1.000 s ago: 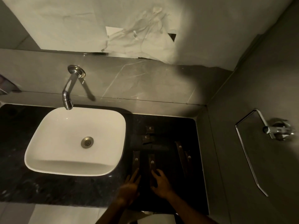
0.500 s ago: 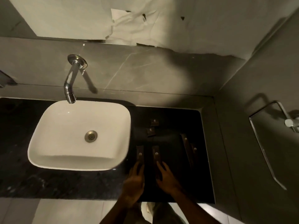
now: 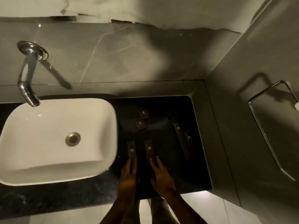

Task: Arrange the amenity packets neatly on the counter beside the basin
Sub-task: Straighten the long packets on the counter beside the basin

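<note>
Judging from how things lie, the arranging is well under way but not finished. Six dark brown packets sit on the black surface (image 3: 200, 175) to the right of the white basin (image 3: 56, 138). Two long packets lie side by side at the near left, roughly parallel and apart: the left long packet (image 3: 131, 149) and the middle long packet (image 3: 149, 149). The left hand (image 3: 128, 173) rests flat with its fingertips on the near end of the first, and the right hand (image 3: 161, 174) rests flat with its fingertips on the near end of the second. Neither hand is clenched or gripping; both look spread and pressing lightly, as if nudging the pair straight.

Farther back, two small square packets, the far one (image 3: 144, 114) and the one just nearer (image 3: 141, 125), sit one behind the other, each slightly turned and not quite lined up. At the right, a long slanted packet (image 3: 180, 139) lies at an angle, with a shorter packet (image 3: 188, 139) just beside it, perhaps touching; the dim light hides the join.

What seems left: squaring the small pair and straightening the slanted right-hand pair to match the near row.
</note>
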Motion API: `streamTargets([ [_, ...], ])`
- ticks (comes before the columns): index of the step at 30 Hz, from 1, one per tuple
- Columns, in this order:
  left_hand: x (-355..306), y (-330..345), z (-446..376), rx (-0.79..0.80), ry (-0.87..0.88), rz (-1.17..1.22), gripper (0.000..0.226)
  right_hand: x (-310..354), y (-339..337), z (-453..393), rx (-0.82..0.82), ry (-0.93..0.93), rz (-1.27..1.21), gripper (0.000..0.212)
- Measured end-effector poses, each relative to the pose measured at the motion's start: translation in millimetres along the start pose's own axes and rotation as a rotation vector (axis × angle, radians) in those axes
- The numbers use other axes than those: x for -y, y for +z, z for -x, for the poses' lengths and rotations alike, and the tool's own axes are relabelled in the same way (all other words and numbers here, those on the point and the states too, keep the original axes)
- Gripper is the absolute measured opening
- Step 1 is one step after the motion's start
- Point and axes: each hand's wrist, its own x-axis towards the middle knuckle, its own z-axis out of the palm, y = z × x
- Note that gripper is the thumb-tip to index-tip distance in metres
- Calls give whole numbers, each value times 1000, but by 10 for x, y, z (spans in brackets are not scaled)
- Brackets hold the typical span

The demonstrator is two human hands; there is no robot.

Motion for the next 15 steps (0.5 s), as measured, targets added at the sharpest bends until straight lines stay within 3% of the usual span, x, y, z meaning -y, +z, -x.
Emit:
streamTargets([
  [3, -31, -28, -27, 40, -35, 3, 62, -4, 32, -1, 14, -2, -32, 88],
  [5, -47, -9, -36, 63, -45, 56, 50, -38, 44, 10, 13, -6, -44, 89],
  [10, 22, 80, -40, 75, -60, 138, 72, -55, -51, 15, 6, -23, -108, 88],
  [12, 64, 63, -55, 46, -68, 149, 76, -76, -199, -4, -82, 0, -219, 80],
  [15, 46, 61, -130, -33, -97, 158, 75, -321, -584, -77, -416, 64, -341, 62],
])
